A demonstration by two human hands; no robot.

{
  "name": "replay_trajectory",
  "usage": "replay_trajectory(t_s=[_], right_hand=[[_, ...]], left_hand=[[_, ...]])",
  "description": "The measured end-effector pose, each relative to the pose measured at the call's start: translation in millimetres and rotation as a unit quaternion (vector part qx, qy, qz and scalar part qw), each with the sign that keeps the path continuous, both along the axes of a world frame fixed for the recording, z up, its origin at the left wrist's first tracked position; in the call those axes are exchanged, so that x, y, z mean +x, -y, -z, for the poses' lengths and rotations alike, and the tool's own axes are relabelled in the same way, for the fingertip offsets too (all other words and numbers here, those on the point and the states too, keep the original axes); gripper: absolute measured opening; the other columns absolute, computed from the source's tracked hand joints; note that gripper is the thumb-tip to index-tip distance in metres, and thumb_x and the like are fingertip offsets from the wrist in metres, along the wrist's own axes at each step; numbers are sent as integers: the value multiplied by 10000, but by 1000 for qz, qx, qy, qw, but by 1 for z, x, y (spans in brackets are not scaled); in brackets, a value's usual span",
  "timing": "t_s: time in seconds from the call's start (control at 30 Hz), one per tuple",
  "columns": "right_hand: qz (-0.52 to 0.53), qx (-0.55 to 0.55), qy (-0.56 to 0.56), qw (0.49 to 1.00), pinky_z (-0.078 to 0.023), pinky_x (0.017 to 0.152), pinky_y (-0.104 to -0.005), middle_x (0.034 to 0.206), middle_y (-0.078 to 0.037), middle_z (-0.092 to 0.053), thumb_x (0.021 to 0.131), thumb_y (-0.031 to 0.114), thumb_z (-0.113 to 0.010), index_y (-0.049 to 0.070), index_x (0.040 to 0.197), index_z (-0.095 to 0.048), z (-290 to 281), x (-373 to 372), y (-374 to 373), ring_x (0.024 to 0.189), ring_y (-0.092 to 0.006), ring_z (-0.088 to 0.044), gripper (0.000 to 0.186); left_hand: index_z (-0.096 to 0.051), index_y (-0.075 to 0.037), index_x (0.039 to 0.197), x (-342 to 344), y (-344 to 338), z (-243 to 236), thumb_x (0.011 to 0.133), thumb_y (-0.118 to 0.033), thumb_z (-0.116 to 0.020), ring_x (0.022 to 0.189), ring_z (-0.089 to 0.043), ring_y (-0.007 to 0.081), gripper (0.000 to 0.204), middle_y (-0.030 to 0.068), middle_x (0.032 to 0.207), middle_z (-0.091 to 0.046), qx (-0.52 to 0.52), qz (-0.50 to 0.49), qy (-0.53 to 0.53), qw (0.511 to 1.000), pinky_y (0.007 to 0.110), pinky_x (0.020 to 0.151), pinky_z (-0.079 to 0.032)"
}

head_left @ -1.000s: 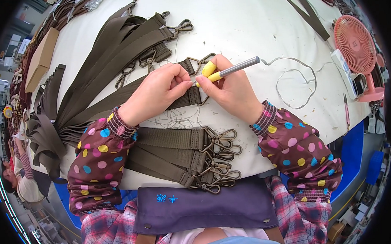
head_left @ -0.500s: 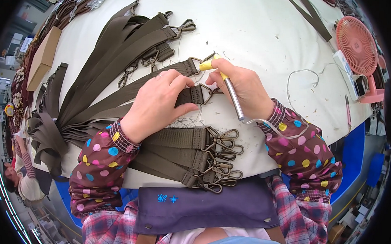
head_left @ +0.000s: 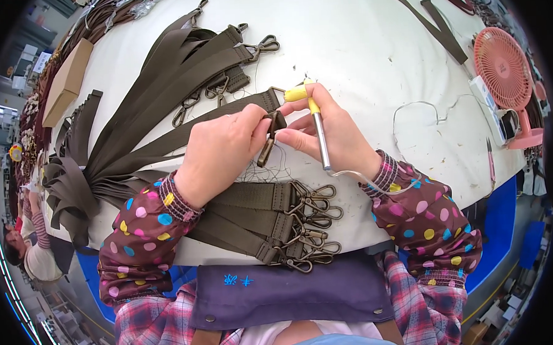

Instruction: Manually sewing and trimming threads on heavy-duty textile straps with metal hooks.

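My left hand [head_left: 223,147] is closed in a pinch on the end of a dark olive webbing strap [head_left: 278,120], which is folded up on edge. A bronze-coloured metal snap hook [head_left: 266,153] hangs from that end. In my right hand [head_left: 343,135] is a silver pen-shaped tool [head_left: 320,136] with a yellow-wrapped front and a thin cable at its rear. Yellow tape wraps my right index finger. The right fingertips are at the strap end, and the tool's tip points away from me, beyond the strap. Another strap [head_left: 224,113] with a metal ring lies just behind.
Near the table edge lies a stack of straps [head_left: 247,201] with several hooks [head_left: 315,208]. More straps [head_left: 179,66] spread from a bundle on the left. A pink fan [head_left: 502,67], a white box-shaped device [head_left: 487,105] and a cardboard box [head_left: 69,80] stand on the white table [head_left: 370,51].
My left hand has moved slightly right and turned the strap end up, so its hook now hangs toward me. The right hand has come in closer, its fingers meeting the strap.
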State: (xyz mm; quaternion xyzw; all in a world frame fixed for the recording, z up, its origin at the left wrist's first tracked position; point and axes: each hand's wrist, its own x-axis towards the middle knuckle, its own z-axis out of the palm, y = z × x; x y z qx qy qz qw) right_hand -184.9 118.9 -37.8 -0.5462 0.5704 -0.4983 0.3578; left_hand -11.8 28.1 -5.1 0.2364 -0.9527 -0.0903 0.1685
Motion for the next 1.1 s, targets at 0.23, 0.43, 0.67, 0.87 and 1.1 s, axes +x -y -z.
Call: replay_trajectory(t_s=[0.23,0.43,0.67,0.87,1.1], right_hand=[[-230,94,168,954,-501,663,-195,1139,-88,-545,844,-8,-646,23,1147,-409,-28,-3,-11,806,-102,-626,386],[-253,90,177,947,-514,676,-220,1067,-98,-581,863,29,-648,27,1093,-448,-35,-16,-14,769,-99,-613,304],[-14,33,6,999,-511,686,-227,919,-73,-635,902,67,-608,25,1036,-479,-10,-30,3,781,-98,-611,190],[33,-150,-188,970,-518,635,-299,891,-124,-646,858,53,-627,25,1035,-507,8,-28,7,750,-219,-659,215],[-26,-147,-285,947,-523,747,-304,941,-115,-662,889,22,-581,17,1094,-508,12,-23,3,845,-221,-647,218]], left_hand=[[-547,-47,943,30,-30,-26,876,-97,-600,674,-602,310,98,125,734,-579,229,66,-39,970,379,595,-464],[-560,-46,1112,59,-30,-39,865,-217,-667,1100,-529,291,318,135,1201,-511,427,246,99,865,371,945,-431],[-577,-71,1011,20,18,-21,841,-201,-657,944,-567,299,229,99,986,-575,100,117,32,987,378,806,-473],[-571,-65,1143,-1,58,3,795,-257,-723,1029,-552,290,425,129,1099,-531,114,77,89,986,360,893,-458],[-514,-60,1044,6,13,2,741,-233,-771,900,-555,287,434,118,990,-493,233,81,17,969,365,765,-481]])
